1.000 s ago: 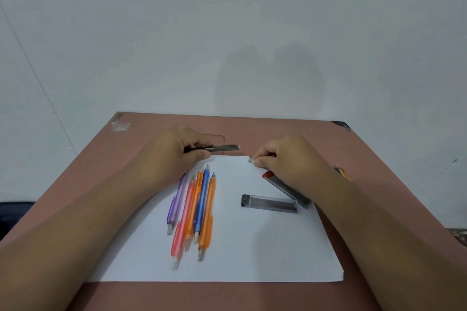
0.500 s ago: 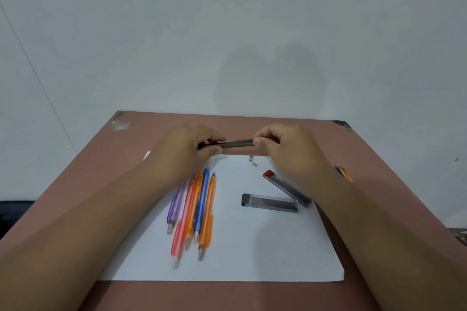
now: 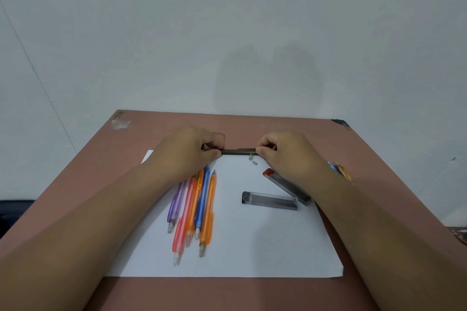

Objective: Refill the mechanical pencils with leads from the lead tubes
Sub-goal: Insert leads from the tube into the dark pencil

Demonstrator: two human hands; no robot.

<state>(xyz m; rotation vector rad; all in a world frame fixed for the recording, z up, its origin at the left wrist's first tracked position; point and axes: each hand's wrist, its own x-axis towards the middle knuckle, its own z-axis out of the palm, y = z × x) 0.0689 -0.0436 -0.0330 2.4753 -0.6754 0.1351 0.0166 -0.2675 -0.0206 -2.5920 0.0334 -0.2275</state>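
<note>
Both hands now meet on one dark pencil [image 3: 238, 151] held level above the far edge of the paper [image 3: 265, 242]: the left hand [image 3: 192, 151] grips its barrel with curled fingers, and the right hand [image 3: 283, 156] pinches its other end. A second ago the right hand was down at the paper by two small loose parts [image 3: 252, 160], apart from the pencil; those parts now lie on the sheet just below it. Judged from this, the pencil's end is open and being worked for refilling. Two lead tubes [image 3: 270, 201] lie unopened on the paper under the right wrist; five coloured pencils [image 3: 195, 207] lie bunched by the left forearm. Paper rests on a reddish-brown table [image 3: 161, 129] against a plain pale wall [image 3: 227, 33].
</note>
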